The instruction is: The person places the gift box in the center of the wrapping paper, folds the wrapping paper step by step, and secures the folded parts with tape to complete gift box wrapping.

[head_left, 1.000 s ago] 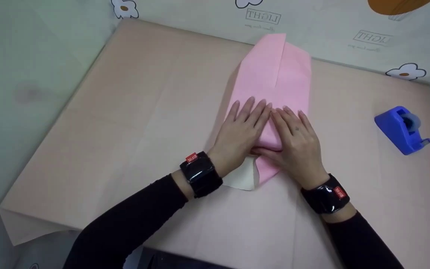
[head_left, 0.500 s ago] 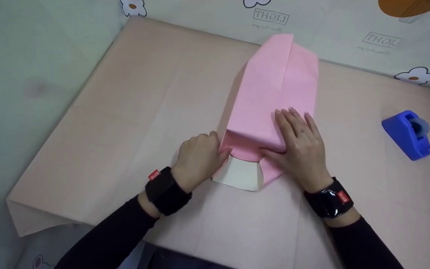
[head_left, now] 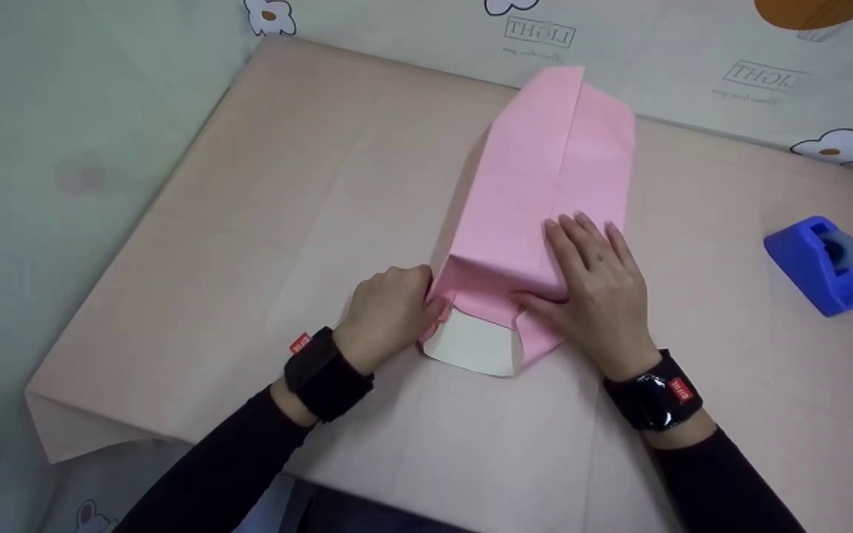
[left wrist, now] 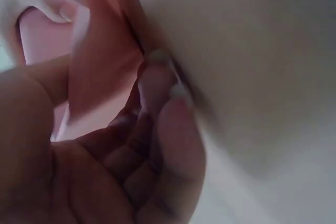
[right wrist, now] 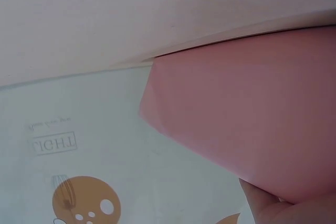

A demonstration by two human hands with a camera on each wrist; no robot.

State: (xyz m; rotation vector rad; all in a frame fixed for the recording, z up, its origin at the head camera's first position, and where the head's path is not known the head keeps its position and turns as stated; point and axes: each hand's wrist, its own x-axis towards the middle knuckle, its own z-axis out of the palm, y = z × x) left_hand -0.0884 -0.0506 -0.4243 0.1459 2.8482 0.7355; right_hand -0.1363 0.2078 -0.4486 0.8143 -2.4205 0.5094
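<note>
A box-shaped parcel in pink wrapping paper (head_left: 523, 200) lies on the table, its near end showing folded-in pink paper and a pale inner flap (head_left: 474, 344). At that end's left corner my left hand (head_left: 389, 314) pinches the side paper between thumb and curled fingers. In the left wrist view, the pink paper (left wrist: 100, 61) passes between the thumb and fingers of that hand. My right hand (head_left: 597, 296) rests on the parcel's right side, fingers straight along the top and thumb against the near end. The right wrist view shows the parcel's far end (right wrist: 236, 108) and a few fingertips.
A blue tape dispenser (head_left: 819, 266) with a clear roll stands on the right of the table. Beige paper covers the table (head_left: 249, 222), and its corner hangs over the left front edge. A printed wall covering (head_left: 397, 37) borders the back.
My left hand has come off the parcel's top, moved down and left, and taken the paper at the near left corner. The right hand has stayed on the parcel.
</note>
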